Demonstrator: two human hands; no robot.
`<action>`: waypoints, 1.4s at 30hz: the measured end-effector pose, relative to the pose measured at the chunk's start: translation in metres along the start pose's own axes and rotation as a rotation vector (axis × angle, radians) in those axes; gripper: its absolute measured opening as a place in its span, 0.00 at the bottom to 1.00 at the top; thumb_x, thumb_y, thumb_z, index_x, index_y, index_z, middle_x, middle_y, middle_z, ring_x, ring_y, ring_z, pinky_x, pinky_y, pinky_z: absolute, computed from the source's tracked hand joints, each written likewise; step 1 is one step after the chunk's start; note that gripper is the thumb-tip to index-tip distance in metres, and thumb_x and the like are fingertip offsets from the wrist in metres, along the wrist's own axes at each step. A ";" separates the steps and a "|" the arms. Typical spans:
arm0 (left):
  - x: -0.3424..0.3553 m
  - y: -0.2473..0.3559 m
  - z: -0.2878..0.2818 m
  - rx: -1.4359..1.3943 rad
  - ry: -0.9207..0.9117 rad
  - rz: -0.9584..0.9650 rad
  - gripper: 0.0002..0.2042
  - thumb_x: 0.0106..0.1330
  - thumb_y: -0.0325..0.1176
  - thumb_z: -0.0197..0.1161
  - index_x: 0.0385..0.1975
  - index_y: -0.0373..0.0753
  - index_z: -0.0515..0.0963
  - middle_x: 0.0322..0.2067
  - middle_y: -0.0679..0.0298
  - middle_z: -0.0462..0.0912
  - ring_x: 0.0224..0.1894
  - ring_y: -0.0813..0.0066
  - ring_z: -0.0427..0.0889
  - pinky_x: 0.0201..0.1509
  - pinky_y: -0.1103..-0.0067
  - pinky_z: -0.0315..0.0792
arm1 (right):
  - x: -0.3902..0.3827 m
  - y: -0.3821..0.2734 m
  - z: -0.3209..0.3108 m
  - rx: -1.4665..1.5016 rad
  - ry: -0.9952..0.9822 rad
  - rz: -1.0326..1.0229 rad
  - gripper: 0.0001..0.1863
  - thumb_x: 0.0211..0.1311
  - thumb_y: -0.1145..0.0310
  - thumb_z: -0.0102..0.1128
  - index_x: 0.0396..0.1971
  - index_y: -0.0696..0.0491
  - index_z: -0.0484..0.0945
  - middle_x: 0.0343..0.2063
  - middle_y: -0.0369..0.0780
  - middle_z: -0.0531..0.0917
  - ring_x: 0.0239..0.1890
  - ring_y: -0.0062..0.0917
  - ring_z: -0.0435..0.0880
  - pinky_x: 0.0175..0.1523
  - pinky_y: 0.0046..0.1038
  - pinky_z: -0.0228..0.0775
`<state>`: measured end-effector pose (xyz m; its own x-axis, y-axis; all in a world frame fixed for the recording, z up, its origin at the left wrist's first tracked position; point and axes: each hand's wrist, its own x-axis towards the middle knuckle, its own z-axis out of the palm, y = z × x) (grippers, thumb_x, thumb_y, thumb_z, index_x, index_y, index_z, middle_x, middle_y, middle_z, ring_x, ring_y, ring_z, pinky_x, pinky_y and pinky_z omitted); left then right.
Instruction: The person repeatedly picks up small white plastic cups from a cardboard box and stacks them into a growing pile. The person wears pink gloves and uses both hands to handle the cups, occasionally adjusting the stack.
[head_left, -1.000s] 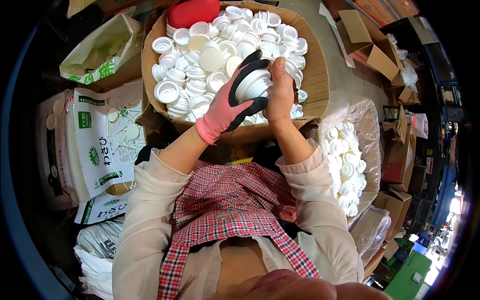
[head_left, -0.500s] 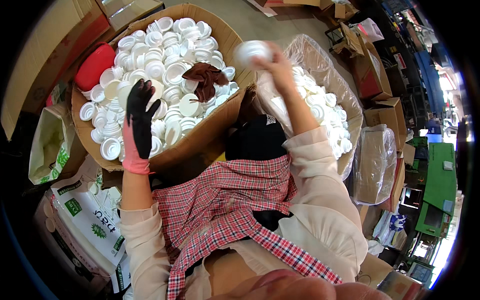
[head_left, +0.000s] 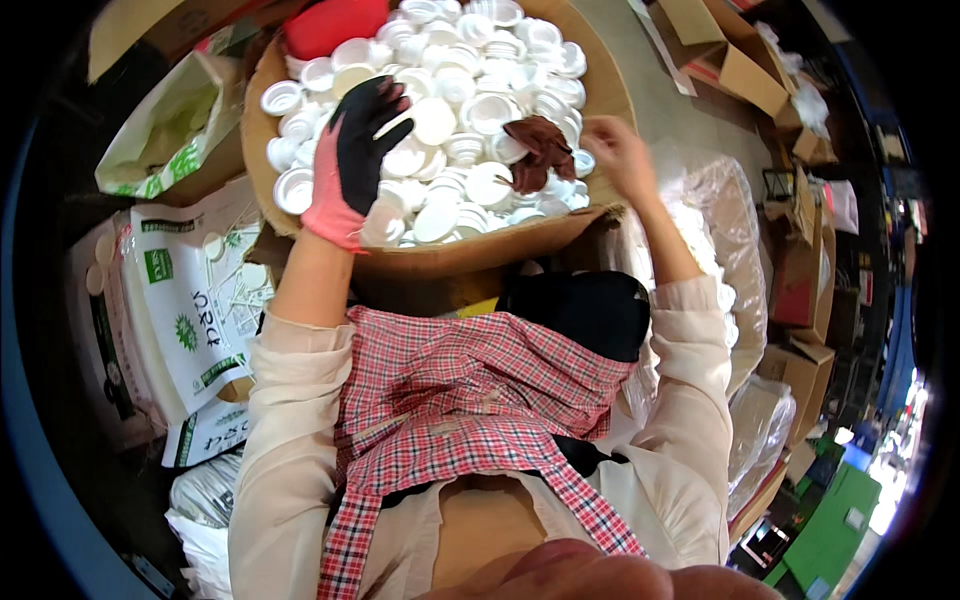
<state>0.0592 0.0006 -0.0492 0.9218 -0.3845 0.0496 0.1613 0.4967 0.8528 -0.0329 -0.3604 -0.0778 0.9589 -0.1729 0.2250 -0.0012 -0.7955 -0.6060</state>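
Left hand [head_left: 352, 165], gloved, lay flat and open on the white caps [head_left: 470, 110] in the cardboard box [head_left: 480, 258]; bare right hand [head_left: 618, 155] hovered empty at the box's right rim, beside a brown glove [head_left: 542, 152].

red plastic object [head_left: 330, 22] at box's far-left corner | white-green printed sacks [head_left: 185, 310] left, on floor | green-white bag [head_left: 160, 140] upper left | open cardboard cartons [head_left: 725, 60] upper right | green crate [head_left: 835, 520] lower right
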 end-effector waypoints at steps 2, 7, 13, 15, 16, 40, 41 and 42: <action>0.002 0.005 0.003 -0.061 0.040 -0.012 0.18 0.72 0.36 0.46 0.57 0.32 0.68 0.54 0.53 0.74 0.58 0.58 0.74 0.62 0.63 0.70 | 0.019 -0.044 0.063 0.101 -0.231 -0.101 0.23 0.55 0.68 0.66 0.51 0.55 0.74 0.43 0.43 0.80 0.38 0.31 0.82 0.45 0.29 0.74; -0.002 0.021 -0.016 0.191 -0.007 0.148 0.18 0.73 0.33 0.44 0.57 0.30 0.66 0.53 0.53 0.74 0.55 0.64 0.76 0.59 0.71 0.73 | 0.050 -0.093 0.170 -0.419 -0.340 -0.324 0.46 0.42 0.68 0.72 0.65 0.43 0.59 0.62 0.47 0.62 0.59 0.50 0.65 0.59 0.41 0.67; -0.013 0.021 -0.022 -0.113 0.414 -0.180 0.23 0.73 0.38 0.46 0.66 0.41 0.59 0.49 0.56 0.70 0.51 0.64 0.74 0.56 0.66 0.74 | 0.073 -0.108 0.170 0.049 -0.166 -0.256 0.44 0.40 0.68 0.75 0.61 0.47 0.63 0.57 0.46 0.66 0.51 0.40 0.72 0.53 0.36 0.72; -0.017 0.011 -0.040 -0.303 0.266 -0.403 0.23 0.71 0.33 0.49 0.65 0.41 0.60 0.51 0.53 0.69 0.52 0.60 0.72 0.55 0.60 0.75 | 0.068 -0.155 0.145 0.511 -0.240 -0.219 0.44 0.46 0.67 0.75 0.63 0.49 0.59 0.57 0.46 0.67 0.52 0.33 0.73 0.55 0.31 0.71; -0.016 0.004 -0.046 -0.433 0.142 -0.340 0.21 0.70 0.31 0.51 0.63 0.40 0.63 0.52 0.52 0.70 0.53 0.60 0.73 0.55 0.60 0.75 | 0.063 -0.176 0.136 0.782 -0.355 -0.221 0.43 0.48 0.68 0.73 0.64 0.49 0.58 0.58 0.46 0.67 0.53 0.33 0.73 0.56 0.31 0.71; -0.022 0.047 -0.001 0.968 0.066 0.752 0.28 0.45 0.37 0.78 0.46 0.35 0.76 0.39 0.59 0.83 0.38 0.66 0.83 0.43 0.77 0.76 | 0.004 -0.192 0.091 1.394 -0.335 0.171 0.22 0.67 0.66 0.56 0.59 0.47 0.62 0.54 0.38 0.70 0.53 0.25 0.73 0.51 0.32 0.74; -0.022 0.045 0.001 0.841 0.031 0.696 0.28 0.45 0.36 0.78 0.46 0.34 0.75 0.40 0.58 0.83 0.39 0.66 0.83 0.43 0.76 0.77 | 0.003 -0.192 0.093 1.487 -0.354 0.197 0.26 0.64 0.67 0.61 0.59 0.47 0.62 0.55 0.38 0.70 0.54 0.26 0.72 0.53 0.32 0.73; -0.022 0.041 0.002 0.715 0.000 0.639 0.29 0.45 0.36 0.78 0.47 0.34 0.74 0.40 0.58 0.83 0.40 0.67 0.83 0.43 0.76 0.77 | -0.001 -0.193 0.091 1.474 -0.382 0.113 0.29 0.60 0.71 0.64 0.59 0.48 0.63 0.55 0.38 0.70 0.55 0.26 0.72 0.54 0.31 0.72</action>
<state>0.0450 0.0279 -0.0139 0.7610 -0.2055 0.6153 -0.6252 0.0205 0.7802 -0.0073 -0.1543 -0.0307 0.9870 0.1482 0.0630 -0.0235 0.5198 -0.8540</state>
